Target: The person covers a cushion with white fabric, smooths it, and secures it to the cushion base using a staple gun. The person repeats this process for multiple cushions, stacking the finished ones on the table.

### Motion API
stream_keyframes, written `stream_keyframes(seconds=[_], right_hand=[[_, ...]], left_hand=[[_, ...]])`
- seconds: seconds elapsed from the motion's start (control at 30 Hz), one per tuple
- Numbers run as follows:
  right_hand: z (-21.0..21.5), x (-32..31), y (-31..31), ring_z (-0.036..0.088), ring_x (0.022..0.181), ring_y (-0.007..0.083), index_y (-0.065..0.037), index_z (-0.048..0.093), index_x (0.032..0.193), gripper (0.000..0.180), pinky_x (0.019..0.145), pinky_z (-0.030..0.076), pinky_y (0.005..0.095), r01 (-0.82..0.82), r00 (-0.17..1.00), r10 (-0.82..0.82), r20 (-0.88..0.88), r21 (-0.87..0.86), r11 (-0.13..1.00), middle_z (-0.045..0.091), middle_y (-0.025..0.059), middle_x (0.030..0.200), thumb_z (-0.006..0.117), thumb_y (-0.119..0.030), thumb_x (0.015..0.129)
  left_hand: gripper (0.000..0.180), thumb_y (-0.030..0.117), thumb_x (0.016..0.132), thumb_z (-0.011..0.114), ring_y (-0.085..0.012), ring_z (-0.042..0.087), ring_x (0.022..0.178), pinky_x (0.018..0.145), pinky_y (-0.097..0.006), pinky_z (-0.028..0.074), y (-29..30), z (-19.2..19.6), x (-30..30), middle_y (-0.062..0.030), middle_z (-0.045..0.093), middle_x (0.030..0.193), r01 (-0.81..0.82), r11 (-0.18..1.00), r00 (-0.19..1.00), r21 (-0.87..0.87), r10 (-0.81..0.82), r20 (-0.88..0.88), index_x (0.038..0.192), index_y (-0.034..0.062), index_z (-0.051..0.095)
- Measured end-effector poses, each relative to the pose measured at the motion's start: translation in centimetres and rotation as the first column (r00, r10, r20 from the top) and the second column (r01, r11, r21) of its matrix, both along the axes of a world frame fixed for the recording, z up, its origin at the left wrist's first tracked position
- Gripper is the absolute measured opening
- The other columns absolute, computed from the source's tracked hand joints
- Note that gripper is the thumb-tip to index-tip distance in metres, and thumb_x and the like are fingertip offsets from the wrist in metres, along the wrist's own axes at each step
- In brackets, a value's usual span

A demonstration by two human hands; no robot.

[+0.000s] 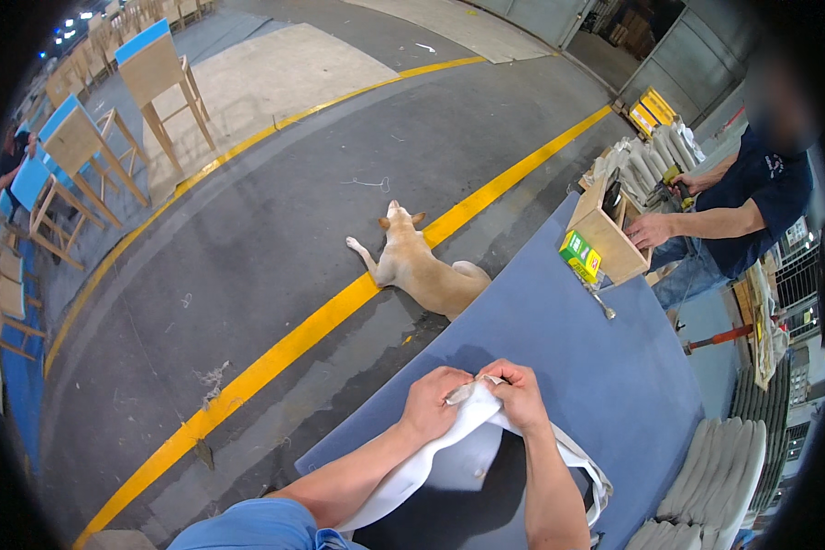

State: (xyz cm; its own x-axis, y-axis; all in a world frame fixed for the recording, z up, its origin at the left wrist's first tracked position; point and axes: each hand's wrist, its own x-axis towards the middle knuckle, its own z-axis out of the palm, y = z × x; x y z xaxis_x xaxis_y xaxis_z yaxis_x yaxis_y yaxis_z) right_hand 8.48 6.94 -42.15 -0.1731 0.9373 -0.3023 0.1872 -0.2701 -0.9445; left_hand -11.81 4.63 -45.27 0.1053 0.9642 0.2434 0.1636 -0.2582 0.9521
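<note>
Both of my hands are above the near part of a blue-covered table (605, 357). My left hand (434, 403) pinches one part of a white fabric piece (415, 470), fingers closed. Close beside it, my right hand (518, 394) grips the same fabric at its upper edge. The fabric hangs down in a loop from my fingers toward me, and its white edging runs down on both sides. Inside the loop a dark panel (486, 513) shows, partly cut off by the lower edge. My fingers cover whatever lies exactly between them.
At the table's far right end stand a wooden box (610, 238) and a green-yellow carton (579, 256). A co-worker (742, 202) reaches into the box, holding a power drill (674, 179). A dog (422, 266) lies left of the table. Grey cushions (715, 477) are stacked at right; chairs (160, 78) stand far left.
</note>
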Motion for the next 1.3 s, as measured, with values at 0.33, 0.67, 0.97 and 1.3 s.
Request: stream_keyframes(seconds=[0.33, 0.67, 0.97, 1.3], right_hand=[[2.6, -0.5, -1.9, 0.071, 0.094, 0.0188, 0.001, 0.075, 0.095, 0.014, 0.082, 0.054, 0.0306, -0.106, 0.966, 0.013, 0.257, 0.348, 0.932, 0.076, 0.0125, 0.105, 0.069, 0.009, 0.085], [1.6, -0.5, -1.8, 0.073, 0.093, 0.0227, 0.001, 0.076, 0.095, 0.02, 0.082, 0.056, 0.0319, -0.092, 0.968, 0.001, 0.252, 0.349, 0.933, 0.076, 0.0135, 0.102, 0.066, 0.011, 0.081], [1.3, -0.2, -1.7, 0.074, 0.093, 0.0243, 0.0, 0.074, 0.094, 0.02, 0.082, 0.057, 0.0337, -0.124, 0.959, 0.014, 0.281, 0.374, 0.919, 0.077, 0.0129, 0.104, 0.065, 0.01, 0.079], [1.0, -0.2, -1.8, 0.073, 0.098, 0.0272, 0.0, 0.07, 0.093, 0.028, 0.089, 0.056, 0.0361, -0.116, 0.981, 0.054, 0.185, 0.338, 0.934, 0.078, 0.0133, 0.108, 0.054, 0.013, 0.075]], left_hand=[[0.036, -0.004, 0.076, 0.075, -0.0281, 0.076, 0.1, 0.087, -0.035, 0.06, -0.3, 0.8, 0.0, -0.0125, 0.078, 0.109, 0.038, 0.998, 0.998, 0.05, -0.041, 0.056, 0.111, 0.0047, 0.078], [0.034, -0.006, 0.077, 0.074, -0.0283, 0.076, 0.095, 0.084, -0.034, 0.06, -0.3, -0.8, -0.2, -0.0133, 0.077, 0.106, 0.076, 0.997, 0.996, 0.023, -0.077, 0.034, 0.109, 0.0039, 0.078], [0.03, -0.001, 0.082, 0.074, -0.029, 0.076, 0.095, 0.083, -0.035, 0.061, -0.4, -1.2, -0.5, -0.0112, 0.075, 0.106, 0.11, 0.994, 0.991, 0.01, -0.11, 0.069, 0.111, 0.0062, 0.078], [0.03, -0.004, 0.079, 0.075, -0.0256, 0.076, 0.091, 0.081, -0.032, 0.06, -0.5, -0.8, -0.5, -0.0128, 0.077, 0.102, 0.1, 0.995, 0.994, -0.01, -0.1, 0.048, 0.107, 0.0042, 0.079]])
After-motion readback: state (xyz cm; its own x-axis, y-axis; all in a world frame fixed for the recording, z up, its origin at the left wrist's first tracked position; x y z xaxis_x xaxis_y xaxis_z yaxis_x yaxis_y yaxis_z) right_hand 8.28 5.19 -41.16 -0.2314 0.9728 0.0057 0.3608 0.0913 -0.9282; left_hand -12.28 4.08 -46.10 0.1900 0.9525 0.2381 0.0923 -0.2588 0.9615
